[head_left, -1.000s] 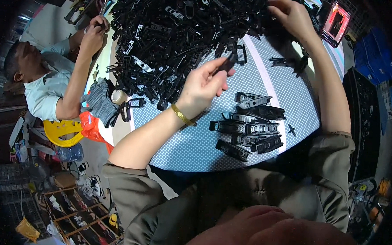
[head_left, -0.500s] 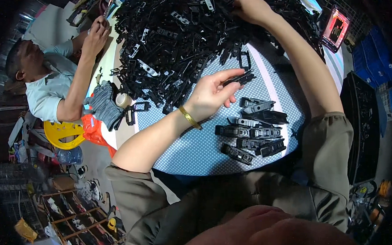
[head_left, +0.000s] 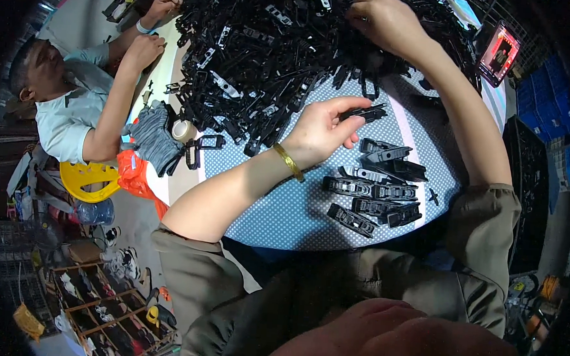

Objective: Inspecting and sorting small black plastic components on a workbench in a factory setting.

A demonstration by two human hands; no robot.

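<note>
My left hand is closed on several slim black plastic parts, pinched between thumb and fingers above the dotted tabletop. A gold bracelet circles that wrist. At the far side, my right hand reaches into a big heap of black plastic parts. Its fingers are curled, and whatever they hold is hidden against the dark heap. In front of me, to the right of the left hand, lies a small group of black clip-like assemblies, some with grey pieces on top.
A phone with a lit screen stands at the right edge. At the left lie a roll of tape, a grey striped cloth and an orange bag. A co-worker sits there, hands at the table edge, beside a yellow stool.
My right hand has shifted slightly over the heap, its fingers more curled downward. My left hand keeps its parts. The co-worker's raised hand has lowered, and both their hands now show.
</note>
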